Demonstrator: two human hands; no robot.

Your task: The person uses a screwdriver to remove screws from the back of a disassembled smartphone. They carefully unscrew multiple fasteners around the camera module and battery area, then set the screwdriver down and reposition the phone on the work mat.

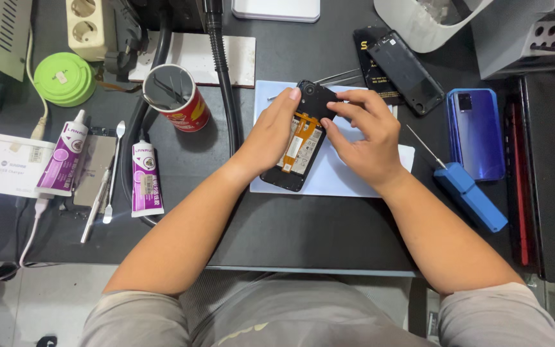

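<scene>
Gripping opened phone (pixel 301 144) (underside hidden) — both hands

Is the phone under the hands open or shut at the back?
Open: the phone shows an orange flex cable and bare internals, and a detached black back cover lies apart.

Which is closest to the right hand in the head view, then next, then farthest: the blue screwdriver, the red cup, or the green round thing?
From the right hand:
1. Blue screwdriver, just to its right.
2. Red cup, to the left.
3. Green round thing, far left.
</scene>
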